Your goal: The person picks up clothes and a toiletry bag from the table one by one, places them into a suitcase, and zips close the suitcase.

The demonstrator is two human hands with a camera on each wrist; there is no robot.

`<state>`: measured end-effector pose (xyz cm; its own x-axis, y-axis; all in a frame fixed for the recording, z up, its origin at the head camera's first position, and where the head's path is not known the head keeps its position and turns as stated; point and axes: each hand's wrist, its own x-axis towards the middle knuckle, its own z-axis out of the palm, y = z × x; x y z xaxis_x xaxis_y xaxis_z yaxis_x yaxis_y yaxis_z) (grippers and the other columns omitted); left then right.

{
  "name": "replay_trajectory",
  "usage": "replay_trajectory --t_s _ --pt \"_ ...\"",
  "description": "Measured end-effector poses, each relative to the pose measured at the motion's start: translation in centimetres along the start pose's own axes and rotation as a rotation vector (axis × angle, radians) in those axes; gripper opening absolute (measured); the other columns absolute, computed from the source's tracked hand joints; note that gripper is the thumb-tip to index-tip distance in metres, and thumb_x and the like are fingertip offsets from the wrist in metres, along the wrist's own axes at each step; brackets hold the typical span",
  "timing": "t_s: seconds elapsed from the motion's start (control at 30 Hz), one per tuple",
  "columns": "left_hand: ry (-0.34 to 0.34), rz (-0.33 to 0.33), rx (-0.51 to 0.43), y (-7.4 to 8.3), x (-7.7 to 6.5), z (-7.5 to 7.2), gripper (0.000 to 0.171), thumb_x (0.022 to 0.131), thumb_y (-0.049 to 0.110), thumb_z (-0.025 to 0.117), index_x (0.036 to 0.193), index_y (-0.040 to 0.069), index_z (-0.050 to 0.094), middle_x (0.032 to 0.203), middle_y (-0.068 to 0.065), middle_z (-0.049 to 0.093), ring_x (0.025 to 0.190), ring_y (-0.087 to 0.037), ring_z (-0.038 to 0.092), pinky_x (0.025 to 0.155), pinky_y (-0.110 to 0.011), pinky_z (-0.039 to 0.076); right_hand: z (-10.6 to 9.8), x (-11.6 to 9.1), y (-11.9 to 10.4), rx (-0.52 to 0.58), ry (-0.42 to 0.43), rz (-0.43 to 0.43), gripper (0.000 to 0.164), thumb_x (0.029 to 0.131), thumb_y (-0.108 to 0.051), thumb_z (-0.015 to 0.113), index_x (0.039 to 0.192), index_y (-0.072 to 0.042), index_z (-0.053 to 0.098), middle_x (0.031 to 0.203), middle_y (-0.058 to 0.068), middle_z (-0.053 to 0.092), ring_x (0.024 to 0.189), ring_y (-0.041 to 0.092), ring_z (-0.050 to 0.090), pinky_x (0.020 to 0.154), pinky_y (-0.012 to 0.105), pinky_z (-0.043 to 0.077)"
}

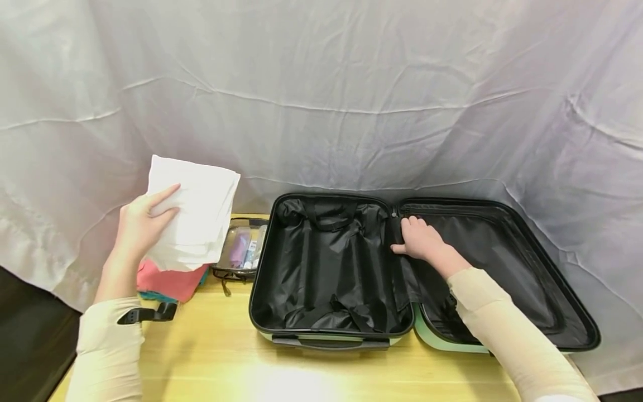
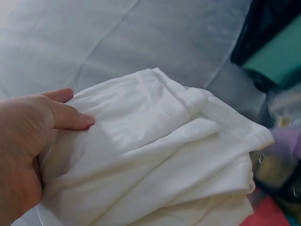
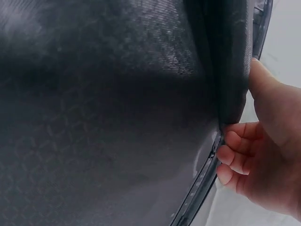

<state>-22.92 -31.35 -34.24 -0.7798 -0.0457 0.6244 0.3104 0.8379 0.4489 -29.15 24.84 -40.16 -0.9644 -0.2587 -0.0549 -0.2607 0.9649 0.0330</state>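
Note:
My left hand grips a folded stack of white clothing by its left side, thumb on top. It is raised at the left of the head view; the left wrist view shows its layers and a ribbed hem. An open suitcase with black lining and a pale green shell lies flat, its two halves side by side. At the hinge between them, my right hand pinches a black lining flap. In the right wrist view the thumb and curled fingers meet at the fabric's edge.
Beside the suitcase's left half lies a clear pouch with toiletries. Red and teal folded cloth sits partly under the white clothing. The suitcase handle faces the front of the wooden table. A grey curtain hangs behind.

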Motion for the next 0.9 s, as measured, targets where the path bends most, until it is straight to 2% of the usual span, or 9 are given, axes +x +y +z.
replay_trajectory --t_s 0.1,0.17,0.3,0.43,0.73,0.9 --pt "0.020 0.014 -0.019 1.2 0.5 0.2 0.051 0.080 0.001 0.075 0.128 0.019 0.066 0.122 -0.020 0.067 0.111 -0.041 0.063 0.084 -0.020 0.040 -0.1 0.2 -0.1 -0.012 -0.004 -0.009 0.066 0.086 -0.043 0.070 0.117 0.011 0.050 0.110 0.029 0.053 0.100 0.045 0.054 0.080 0.057 0.049" --pt "0.028 0.014 -0.034 1.8 0.7 0.4 0.051 0.080 0.001 0.075 0.127 0.019 0.067 0.122 -0.019 0.067 0.112 -0.040 0.063 0.085 -0.018 0.039 -0.1 0.3 -0.2 -0.028 -0.007 -0.021 0.066 0.086 -0.042 0.071 0.118 0.012 0.050 0.111 0.030 0.053 0.101 0.046 0.054 0.081 0.057 0.049" --pt "0.039 0.030 -0.061 3.1 0.8 0.9 0.051 0.080 0.000 0.075 0.126 0.019 0.067 0.122 -0.018 0.068 0.111 -0.040 0.063 0.090 -0.031 0.046 0.1 0.4 -0.5 -0.052 -0.013 -0.038 0.068 0.086 -0.042 0.071 0.121 0.013 0.050 0.115 0.031 0.053 0.104 0.047 0.054 0.083 0.058 0.049" --pt "0.051 0.061 -0.098 4.5 1.0 1.5 0.050 0.080 0.000 0.075 0.125 0.018 0.068 0.122 -0.018 0.068 0.111 -0.041 0.063 0.088 -0.047 0.045 0.4 0.5 -0.4 -0.061 -0.008 -0.036 0.068 0.085 -0.042 0.071 0.121 0.012 0.051 0.115 0.032 0.053 0.105 0.047 0.055 0.083 0.057 0.050" --pt "0.067 0.080 -0.168 7.3 2.0 3.5 0.047 0.080 0.002 0.076 0.125 0.016 0.068 0.122 -0.017 0.068 0.113 -0.037 0.064 0.091 -0.048 0.049 0.3 0.2 -0.4 -0.069 0.033 -0.050 0.067 0.084 -0.040 0.073 0.118 0.014 0.051 0.111 0.031 0.055 0.102 0.047 0.055 0.082 0.056 0.050" --pt "0.067 0.012 -0.238 8.9 2.5 4.1 0.048 0.081 0.004 0.076 0.126 0.017 0.068 0.124 -0.014 0.067 0.118 -0.033 0.062 0.095 -0.046 0.048 0.1 0.1 -0.3 -0.087 0.070 -0.075 0.063 0.083 -0.039 0.074 0.113 0.013 0.052 0.105 0.029 0.055 0.097 0.045 0.056 0.080 0.054 0.051"
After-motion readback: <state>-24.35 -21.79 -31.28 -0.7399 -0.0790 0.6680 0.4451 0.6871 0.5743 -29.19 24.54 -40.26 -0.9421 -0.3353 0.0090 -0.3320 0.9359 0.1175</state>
